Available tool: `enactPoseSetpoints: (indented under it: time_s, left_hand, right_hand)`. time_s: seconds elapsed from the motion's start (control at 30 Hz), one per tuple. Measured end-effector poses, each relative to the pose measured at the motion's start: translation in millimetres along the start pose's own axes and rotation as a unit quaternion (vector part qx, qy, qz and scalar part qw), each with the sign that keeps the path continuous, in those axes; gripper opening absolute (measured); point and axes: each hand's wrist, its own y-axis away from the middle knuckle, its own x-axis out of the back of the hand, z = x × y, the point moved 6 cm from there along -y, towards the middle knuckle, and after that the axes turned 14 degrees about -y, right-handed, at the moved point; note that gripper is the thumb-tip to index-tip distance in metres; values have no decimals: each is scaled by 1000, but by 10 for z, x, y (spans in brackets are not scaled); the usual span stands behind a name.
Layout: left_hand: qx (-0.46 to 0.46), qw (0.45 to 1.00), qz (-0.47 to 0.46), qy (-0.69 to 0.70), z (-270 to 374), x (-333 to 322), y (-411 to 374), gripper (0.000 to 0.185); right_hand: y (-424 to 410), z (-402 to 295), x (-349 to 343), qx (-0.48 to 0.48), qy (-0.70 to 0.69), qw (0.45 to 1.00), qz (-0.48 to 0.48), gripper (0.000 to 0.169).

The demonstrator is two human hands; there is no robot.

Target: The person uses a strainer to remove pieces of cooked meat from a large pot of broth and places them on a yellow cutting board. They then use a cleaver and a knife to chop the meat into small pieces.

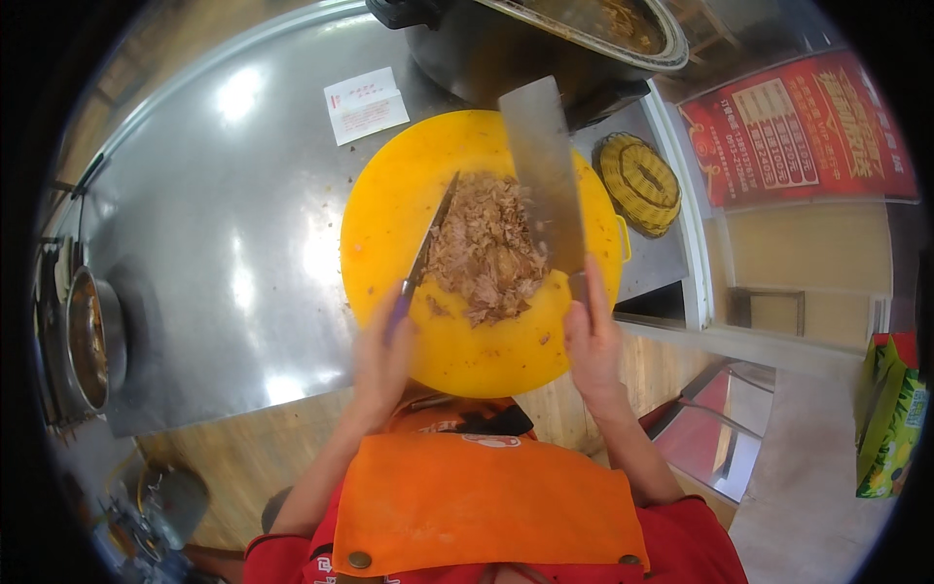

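Observation:
A heap of chopped cooked meat (pixel 485 248) lies on a round yellow cutting board (pixel 467 365). My left hand (pixel 384 350) grips the purple handle of a narrow-bladed knife (pixel 435 232), whose blade slants along the left edge of the meat. In my right hand (pixel 595 336) is the handle of a cleaver (pixel 543 168) with a broad metal blade, which points away from me at the right side of the heap. The blade hides part of the board, and both hands look slightly blurred. Whether the cleaver touches the meat, I cannot tell.
Beyond the board stands a large dark pot (pixel 503 55) with food in liquid. A woven yellow basket (pixel 638 184) sits at the board's right, and a printed paper packet (pixel 366 106) lies behind it on the metal table (pixel 197 219). A metal bowl (pixel 113 339) is at far left.

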Motion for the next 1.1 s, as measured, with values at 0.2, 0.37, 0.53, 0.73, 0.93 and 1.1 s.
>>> enactPoseSetpoints:
  time_s: [0.2,0.37,0.53,0.73,0.93,1.1]
  left_hand:
    - [-19,999,23,-26,-109,110,67,42]
    - [79,996,34,40,-183,137,250,43]
    - [67,994,86,24,-201,78,409,43]
    - [61,984,160,41,-271,-133,589,43]
    - [76,973,210,54,-255,-274,789,43]
    - [81,964,247,48,-305,-393,921,43]
  right_hand:
    - [-90,113,-88,-177,-2,975,-130,48]
    - [5,-32,98,119,19,990,-80,46]
    - [-230,198,6,-15,21,976,-214,49]
    - [-161,66,229,124,12,972,-200,50]
    - [-325,127,147,64,37,950,-303,50]
    - [-167,176,137,179,-1,942,-285,50]
